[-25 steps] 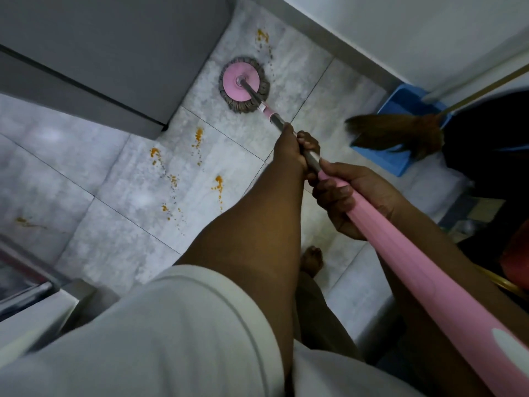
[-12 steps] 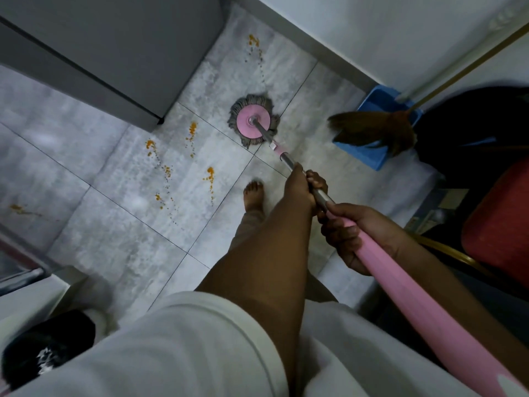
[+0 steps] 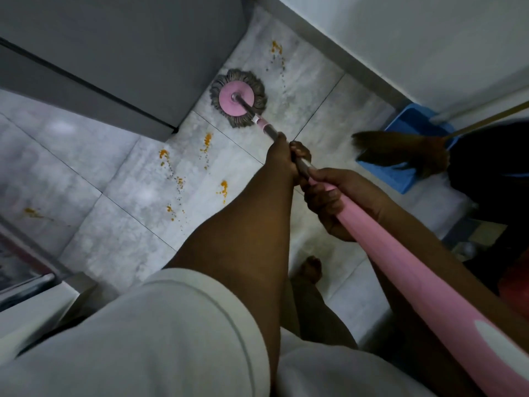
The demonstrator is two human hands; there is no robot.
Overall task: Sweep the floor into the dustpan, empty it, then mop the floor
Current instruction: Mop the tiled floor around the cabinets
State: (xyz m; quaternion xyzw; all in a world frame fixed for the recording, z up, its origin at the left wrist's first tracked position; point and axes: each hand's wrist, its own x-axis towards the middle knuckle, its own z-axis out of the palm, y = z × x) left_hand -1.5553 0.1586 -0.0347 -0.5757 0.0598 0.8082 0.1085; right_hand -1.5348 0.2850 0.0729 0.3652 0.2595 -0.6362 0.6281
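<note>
Head view, step: mopping, judged from the mop head flat on the tiled floor, near the grey cabinet.
Head view, grip: left hand closed on the metal shaft, right hand closed on the pink handle, just behind it.
Head view, mop position: mop head well ahead of both hands.
Head view, next move: probably pull the mop back over the orange stains.
Head view, aside: broom resting on the blue dustpan.

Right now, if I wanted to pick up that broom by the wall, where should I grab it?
Take the broom by its thin stick, reaching in from the right: it slants up along the wall, free and bare. The bristles lie on the blue dustpan, too soft to grip.
</note>
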